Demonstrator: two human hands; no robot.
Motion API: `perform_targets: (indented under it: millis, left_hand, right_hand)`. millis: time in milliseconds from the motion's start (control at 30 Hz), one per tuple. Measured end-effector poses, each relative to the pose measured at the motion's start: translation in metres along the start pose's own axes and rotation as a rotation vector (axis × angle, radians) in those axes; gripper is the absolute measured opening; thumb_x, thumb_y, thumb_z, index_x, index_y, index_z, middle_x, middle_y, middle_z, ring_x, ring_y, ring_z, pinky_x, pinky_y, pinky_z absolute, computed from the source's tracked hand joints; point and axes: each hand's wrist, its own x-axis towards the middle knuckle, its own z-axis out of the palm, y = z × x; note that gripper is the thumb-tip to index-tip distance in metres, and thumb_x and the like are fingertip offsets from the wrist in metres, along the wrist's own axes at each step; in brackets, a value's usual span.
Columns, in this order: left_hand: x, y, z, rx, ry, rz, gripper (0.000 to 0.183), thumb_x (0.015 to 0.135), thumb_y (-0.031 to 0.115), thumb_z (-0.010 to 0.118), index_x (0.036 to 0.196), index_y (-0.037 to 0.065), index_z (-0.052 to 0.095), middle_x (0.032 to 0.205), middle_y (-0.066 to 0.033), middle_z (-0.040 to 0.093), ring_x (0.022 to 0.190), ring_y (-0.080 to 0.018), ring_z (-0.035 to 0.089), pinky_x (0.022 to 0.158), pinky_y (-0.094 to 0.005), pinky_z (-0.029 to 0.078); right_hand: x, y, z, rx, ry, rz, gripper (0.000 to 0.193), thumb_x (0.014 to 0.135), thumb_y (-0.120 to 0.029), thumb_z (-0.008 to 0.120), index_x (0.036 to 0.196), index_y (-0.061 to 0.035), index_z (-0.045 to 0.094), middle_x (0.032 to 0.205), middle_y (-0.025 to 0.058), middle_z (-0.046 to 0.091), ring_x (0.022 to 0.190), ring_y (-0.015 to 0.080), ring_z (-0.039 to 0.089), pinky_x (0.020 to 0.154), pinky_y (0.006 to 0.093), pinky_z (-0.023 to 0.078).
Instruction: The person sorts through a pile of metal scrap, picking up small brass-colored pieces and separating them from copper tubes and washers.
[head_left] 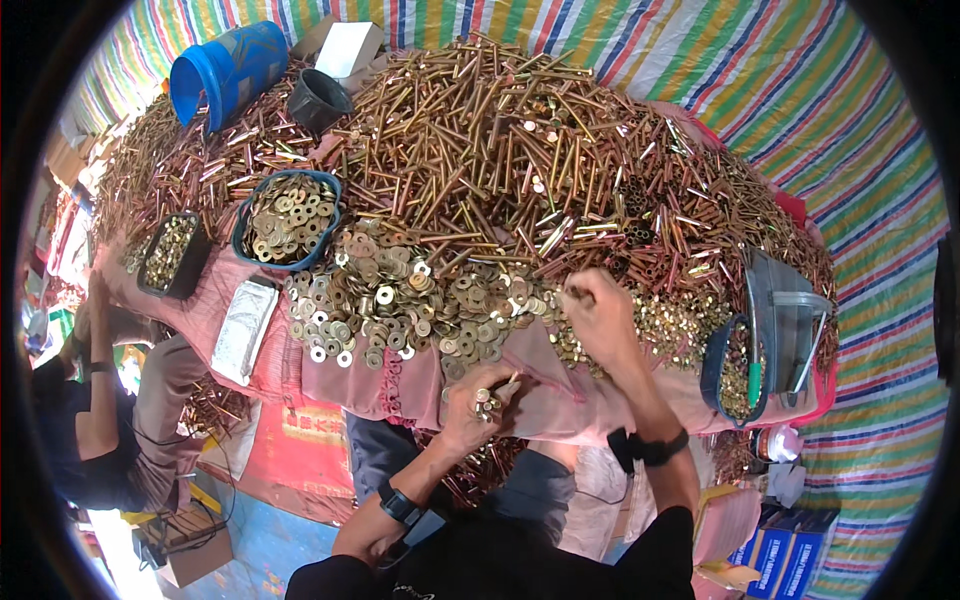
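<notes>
My left hand (470,412) is closed round a small bunch of metal fasteners (487,402). Their bright ends stick up between the fingers, but their full shape is hidden. Farther right, my right hand (602,318) hovers over the near edge of the heap, its fingers curled together. Whatever those fingers hold, if anything, is too small to make out. Beside it lie loose brass-coloured nuts (655,330). Flat round washers (400,290) spread in a wide pile to the left of my right hand. Behind both piles rises a large mound of yellowish metal bolts or tubes (470,140).
A washer-filled blue tub (240,240), a dark nut tray (180,285) and a silver packet (243,330) stand left. At right are a blue nut basket (712,375) and a grey bin (770,290). A blue bucket (195,85) lies behind. Another person (95,420) sits far left.
</notes>
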Motion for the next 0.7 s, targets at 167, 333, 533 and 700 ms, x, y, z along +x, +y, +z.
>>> perform_targets:
  millis: [167, 333, 533, 700]
  left_hand:
    - [0.001, 0.003, 0.0, -0.03, -0.014, -0.042, 0.021, 0.095, 0.004, 0.073, 0.116, 0.001, 0.073, 0.103, -0.0167, 0.075, 0.096, -0.0334, 0.074, 0.087, -0.0398, 0.058]
    - [0.002, 0.005, 0.002, -0.02, -0.019, -0.067, 0.021, 0.095, 0.004, 0.074, 0.116, 0.003, 0.075, 0.103, -0.0163, 0.076, 0.095, -0.0316, 0.075, 0.085, -0.0384, 0.059]
    - [0.001, 0.003, 0.001, -0.006, -0.021, -0.08, 0.021, 0.095, 0.005, 0.075, 0.115, 0.003, 0.076, 0.103, -0.0159, 0.076, 0.095, -0.0309, 0.075, 0.084, -0.0384, 0.059]
    - [0.001, 0.001, 0.001, -0.044, -0.043, -0.08, 0.023, 0.094, 0.005, 0.076, 0.116, 0.002, 0.076, 0.104, -0.0163, 0.076, 0.095, -0.0321, 0.075, 0.085, -0.0399, 0.06]
  right_hand:
    - [-0.086, -0.002, 0.014, 0.063, -0.218, 0.15, 0.011, 0.091, -0.009, 0.076, 0.101, -0.0047, 0.072, 0.093, 0.0046, 0.072, 0.084, 0.0154, 0.069, 0.072, 0.0345, 0.055]
    - [-0.105, -0.005, 0.017, -0.444, -0.254, -0.247, 0.024, 0.091, -0.005, 0.076, 0.114, -0.0045, 0.069, 0.098, 0.0024, 0.072, 0.085, 0.0117, 0.07, 0.073, 0.0285, 0.058]
    - [-0.085, -0.03, 0.012, 0.64, -0.083, 0.33, 0.059, 0.097, -0.002, 0.072, 0.149, -0.0005, 0.044, 0.102, 0.0107, 0.07, 0.086, 0.0149, 0.07, 0.075, 0.0285, 0.06]
    - [-0.086, -0.05, 0.025, 0.597, -0.065, 0.156, 0.082, 0.099, -0.001, 0.071, 0.166, -0.0017, 0.024, 0.107, 0.0168, 0.069, 0.088, 0.0175, 0.07, 0.078, 0.0305, 0.061]
